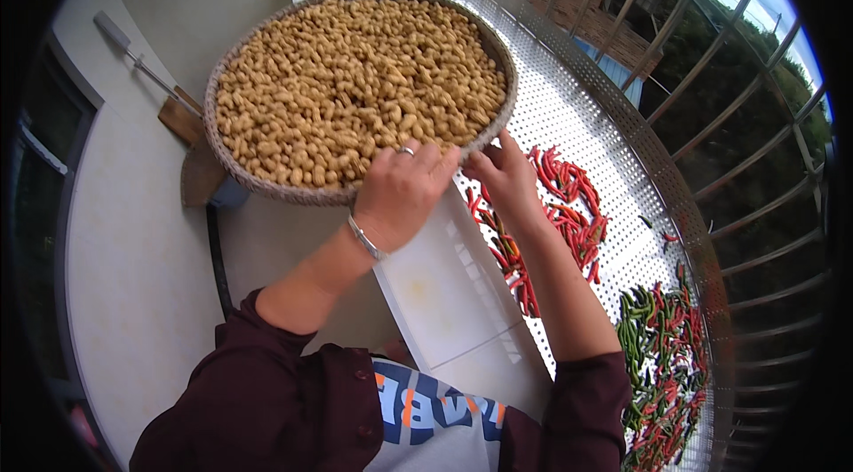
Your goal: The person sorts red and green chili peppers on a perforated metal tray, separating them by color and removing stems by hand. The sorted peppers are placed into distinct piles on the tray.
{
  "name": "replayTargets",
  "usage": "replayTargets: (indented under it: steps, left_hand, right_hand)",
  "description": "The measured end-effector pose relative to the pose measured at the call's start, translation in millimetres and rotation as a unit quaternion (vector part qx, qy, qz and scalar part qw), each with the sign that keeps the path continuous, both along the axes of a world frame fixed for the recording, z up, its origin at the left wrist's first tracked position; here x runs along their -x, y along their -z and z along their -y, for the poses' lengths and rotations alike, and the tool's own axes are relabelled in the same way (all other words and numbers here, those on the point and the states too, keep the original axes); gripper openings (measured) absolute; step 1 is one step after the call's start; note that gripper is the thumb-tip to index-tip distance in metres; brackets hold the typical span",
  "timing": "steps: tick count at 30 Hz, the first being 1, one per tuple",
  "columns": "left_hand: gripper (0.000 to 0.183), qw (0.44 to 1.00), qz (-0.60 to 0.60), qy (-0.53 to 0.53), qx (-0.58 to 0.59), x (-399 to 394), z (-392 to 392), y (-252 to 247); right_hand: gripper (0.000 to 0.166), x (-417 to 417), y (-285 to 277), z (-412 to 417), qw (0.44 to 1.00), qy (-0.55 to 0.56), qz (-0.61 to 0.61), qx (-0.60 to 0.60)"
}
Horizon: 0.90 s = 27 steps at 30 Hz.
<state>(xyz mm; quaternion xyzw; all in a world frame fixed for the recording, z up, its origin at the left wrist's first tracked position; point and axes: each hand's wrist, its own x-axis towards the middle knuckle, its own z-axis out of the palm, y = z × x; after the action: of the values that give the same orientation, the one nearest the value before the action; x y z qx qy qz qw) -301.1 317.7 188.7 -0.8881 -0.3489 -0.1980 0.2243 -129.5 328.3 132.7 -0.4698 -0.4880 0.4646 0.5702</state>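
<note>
A large round woven basket tray [216, 155], its rim bound with braided fibre, is filled with unshelled peanuts [360, 72]. My left hand [403, 195], with a ring and a silver bracelet, lies over the near rim, its fingertips at the peanuts. Just right of it, my right hand [503, 172] holds the rim, thumb bent against it and some fingers hidden. The two hands are close together. Beneath my right forearm, red chili peppers [576, 232] lie on a perforated metal sheet [600, 185].
A white tiled ledge [453, 292] runs along the sheet. Green and red chilies [660, 352] spread at the lower right. Metal railing bars [740, 159] curve along the right. A long-handled dustpan [200, 172] and a wooden board [180, 115] stand by the left wall.
</note>
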Motion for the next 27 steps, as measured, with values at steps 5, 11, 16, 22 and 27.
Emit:
replayTargets:
  steps: [5,11,16,22,27]
  left_hand:
    - [0.034,0.996,0.078,-0.003,0.034,16.6,-26.2,20.3]
    - [0.034,0.990,0.127,-0.016,0.054,45.3,-61.0,42.4]
    - [0.031,0.984,0.162,-0.029,0.073,71.7,-79.0,57.3]
    - [0.030,0.983,0.134,-0.090,0.084,64.1,-71.4,48.4]
    - [0.029,0.991,0.125,-0.036,0.012,21.3,-49.0,31.9]
  right_hand:
    - [0.040,8.5,12.1,-33.7,0.999,-0.020,0.029,0.013]
    - [0.051,21.0,47.9,-46.7,0.990,-0.032,0.131,-0.051]
    - [0.046,-59.5,78.1,11.9,0.862,0.068,0.502,0.018]
    - [0.057,-102.5,99.6,69.2,0.695,-0.005,0.665,0.273]
    - [0.054,-90.3,119.0,76.9,0.735,-0.048,0.627,0.252]
